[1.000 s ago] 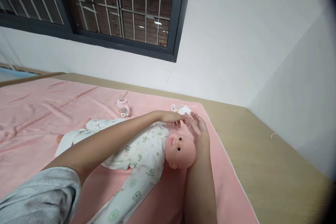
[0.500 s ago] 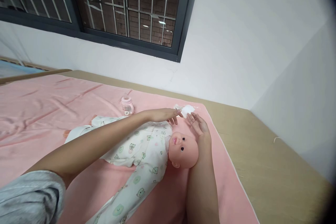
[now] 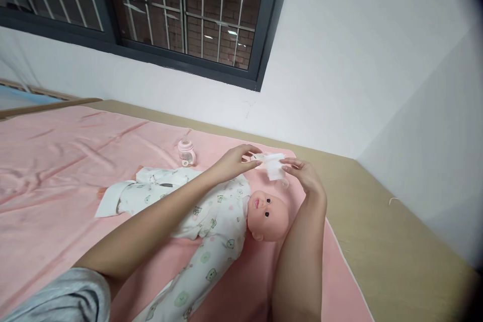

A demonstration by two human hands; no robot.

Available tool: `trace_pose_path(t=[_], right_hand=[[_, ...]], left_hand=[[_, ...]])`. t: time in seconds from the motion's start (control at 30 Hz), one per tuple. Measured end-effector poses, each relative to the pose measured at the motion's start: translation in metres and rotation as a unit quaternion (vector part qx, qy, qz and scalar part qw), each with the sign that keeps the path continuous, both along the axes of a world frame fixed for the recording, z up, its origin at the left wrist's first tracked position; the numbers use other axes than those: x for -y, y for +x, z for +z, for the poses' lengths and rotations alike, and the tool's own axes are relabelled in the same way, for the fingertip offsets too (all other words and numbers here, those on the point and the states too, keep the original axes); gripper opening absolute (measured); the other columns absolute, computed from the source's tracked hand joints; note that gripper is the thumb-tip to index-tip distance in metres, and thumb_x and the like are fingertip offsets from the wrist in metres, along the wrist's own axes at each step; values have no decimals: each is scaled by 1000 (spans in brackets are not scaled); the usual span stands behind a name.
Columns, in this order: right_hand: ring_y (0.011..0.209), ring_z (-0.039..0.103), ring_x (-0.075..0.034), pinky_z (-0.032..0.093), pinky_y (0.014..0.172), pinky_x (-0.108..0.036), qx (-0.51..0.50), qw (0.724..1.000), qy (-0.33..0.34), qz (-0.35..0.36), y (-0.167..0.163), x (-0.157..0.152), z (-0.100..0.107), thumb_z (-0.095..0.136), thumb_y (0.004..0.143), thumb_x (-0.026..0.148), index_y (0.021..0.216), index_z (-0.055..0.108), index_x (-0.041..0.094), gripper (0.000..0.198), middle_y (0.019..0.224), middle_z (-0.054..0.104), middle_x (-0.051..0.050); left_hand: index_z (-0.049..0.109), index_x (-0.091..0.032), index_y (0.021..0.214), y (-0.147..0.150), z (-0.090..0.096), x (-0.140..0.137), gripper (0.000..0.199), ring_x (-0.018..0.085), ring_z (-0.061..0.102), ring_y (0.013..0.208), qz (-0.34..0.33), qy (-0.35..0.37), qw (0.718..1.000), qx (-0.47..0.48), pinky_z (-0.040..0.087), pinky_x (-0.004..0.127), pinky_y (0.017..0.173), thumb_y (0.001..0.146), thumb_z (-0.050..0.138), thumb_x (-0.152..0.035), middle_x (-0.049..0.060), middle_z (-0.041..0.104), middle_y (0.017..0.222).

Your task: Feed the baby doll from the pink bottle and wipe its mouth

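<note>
Both hands out over the far corner of the pink blanket (image 3: 56, 171), and there's the white sheet (image 3: 275, 166) right between them! The right hand (image 3: 306, 176) has it, thumb and fingertips closed in a pinch on its right edge. Across from it, the left hand (image 3: 241, 161), thumb and fingers curved with a small gap between the tips, right up at a pale packet (image 3: 259, 158) just left of the sheet; whether that grip has hold of anything, I cannot tell. Nearer in lies the doll (image 3: 269, 214), on its back, pink mouth, dark eyes, in white clothes (image 3: 222, 221) printed with little green figures. Its head is right beside the right forearm, while the left forearm, grey sleeve (image 3: 68, 297) behind it, crosses over the body. Beyond the doll, a baby bottle (image 3: 186, 152) stands upright on the blanket, pink collar, pink handle. Wooden surface (image 3: 377, 241) showing along the right and the back, white wall (image 3: 339, 60) behind, and up top a dark-framed window (image 3: 232, 0) with metal bars (image 3: 203, 0)
</note>
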State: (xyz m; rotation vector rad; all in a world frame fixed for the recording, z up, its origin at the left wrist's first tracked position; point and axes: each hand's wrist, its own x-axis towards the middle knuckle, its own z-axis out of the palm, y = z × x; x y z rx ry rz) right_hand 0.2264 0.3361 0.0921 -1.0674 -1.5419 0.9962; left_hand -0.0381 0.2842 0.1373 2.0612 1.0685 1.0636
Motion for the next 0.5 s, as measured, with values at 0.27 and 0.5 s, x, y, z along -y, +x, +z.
trace_pose_path(t=[0.27, 0.5], right_hand=[[95, 63, -19, 52, 93, -39, 142, 986, 67, 46, -46, 53, 60, 72, 70, 22, 92, 76, 22, 23, 111, 63, -6], [106, 61, -21, 52, 97, -41, 284, 943, 134, 114, -72, 89, 81, 57, 82, 16, 108, 71, 29, 33, 116, 64, -4]], left_hand=[[42, -20, 136, 14, -10, 8, 72, 25, 44, 129, 8, 8, 997, 80, 37, 37, 106, 76, 74, -44, 11, 49, 139], [58, -20, 123, -10, 0, 7, 59, 11, 48, 64, -113, -76, 989, 64, 36, 23, 59, 73, 77, -45, -5, 50, 69]])
